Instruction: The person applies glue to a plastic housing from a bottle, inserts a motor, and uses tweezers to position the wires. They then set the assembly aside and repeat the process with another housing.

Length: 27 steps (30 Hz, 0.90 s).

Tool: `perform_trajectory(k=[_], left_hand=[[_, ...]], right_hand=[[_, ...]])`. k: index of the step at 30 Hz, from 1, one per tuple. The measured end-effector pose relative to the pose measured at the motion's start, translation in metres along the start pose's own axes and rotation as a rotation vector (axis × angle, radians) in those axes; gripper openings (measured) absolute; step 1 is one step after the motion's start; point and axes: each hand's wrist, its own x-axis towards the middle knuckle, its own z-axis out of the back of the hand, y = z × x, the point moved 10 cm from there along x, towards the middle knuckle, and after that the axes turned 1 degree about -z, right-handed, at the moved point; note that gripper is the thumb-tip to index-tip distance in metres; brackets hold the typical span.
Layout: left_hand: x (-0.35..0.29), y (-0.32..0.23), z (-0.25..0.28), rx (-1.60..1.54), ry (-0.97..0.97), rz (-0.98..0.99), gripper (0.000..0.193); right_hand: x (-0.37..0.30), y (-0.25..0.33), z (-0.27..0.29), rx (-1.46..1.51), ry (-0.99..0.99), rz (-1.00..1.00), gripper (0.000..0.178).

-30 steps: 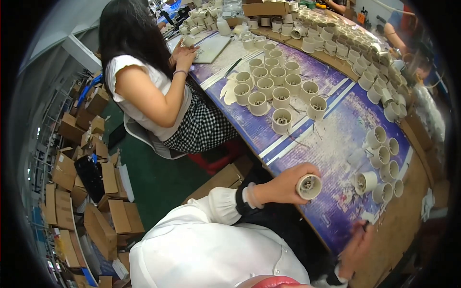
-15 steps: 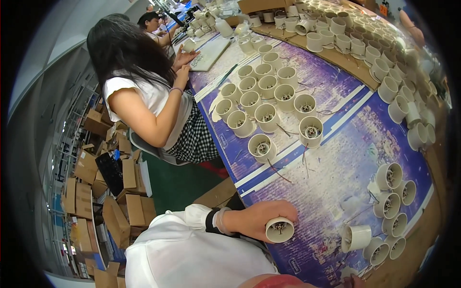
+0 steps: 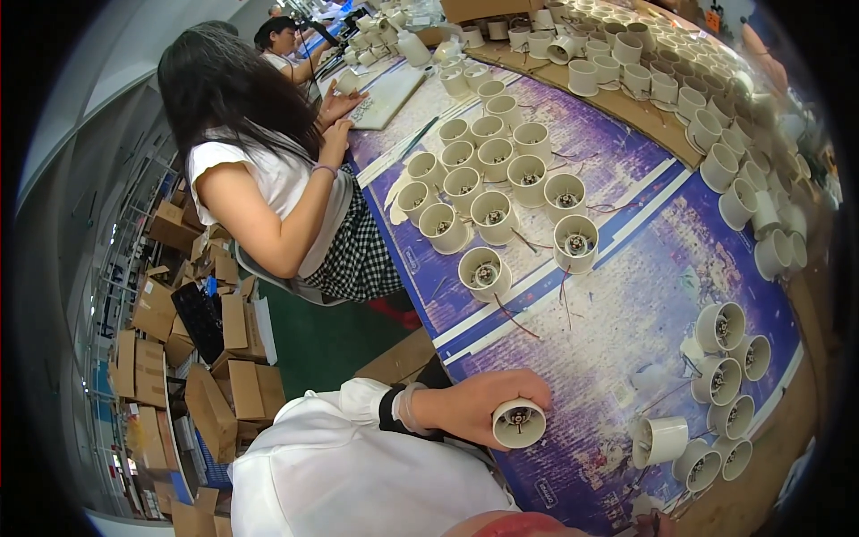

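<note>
- Right hand [image 3: 658, 524] now shows only as a sliver at the bottom rim; a second ago it was in fuller view.
- Left hand [image 3: 479, 410] has its fingers wrapped around a cup [image 3: 519, 425], whose mouth faces the camera, at the near edge of the worktop [image 3: 591, 358].
- Right-hand fingers are too cut off to tell whether they grasp anything.
- Inside the held cup a metal fitting already sits; whether it is fully fixed cannot be told.
- On the right stand more cups with fittings [image 3: 716, 382]; just beside them a tipped cup [image 3: 664, 441] lies on its side.
- Farther along, a middle group [image 3: 494, 217] includes cups with fittings inside, some trailing wires [image 3: 566, 300].
- Beyond, many far cups [image 3: 663, 88] are massed, most too small to judge as done or left.
</note>
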Motion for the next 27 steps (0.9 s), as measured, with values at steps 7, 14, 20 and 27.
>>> perform_trajectory(k=[7, 14, 20, 27], left_hand=[[-0.004, 0.0, 0.002, 0.011, 0.015, -0.01, 0.053], [-0.002, 0.001, 0.001, 0.027, 0.023, -0.013, 0.054], [-0.002, 0.001, 0.001, 0.015, 0.029, -0.002, 0.054], [-0.002, -0.001, 0.004, -0.007, 0.014, 0.007, 0.054]], right_hand=[[-0.047, -0.077, -0.024, 0.112, 0.149, -0.326, 0.03], [-0.086, -0.15, -0.06, 0.487, 0.356, -0.8, 0.043], [-0.077, -0.13, -0.045, 0.447, 0.237, -0.748, 0.037], [-0.043, -0.072, -0.018, 0.322, -0.027, -0.568, 0.026]])
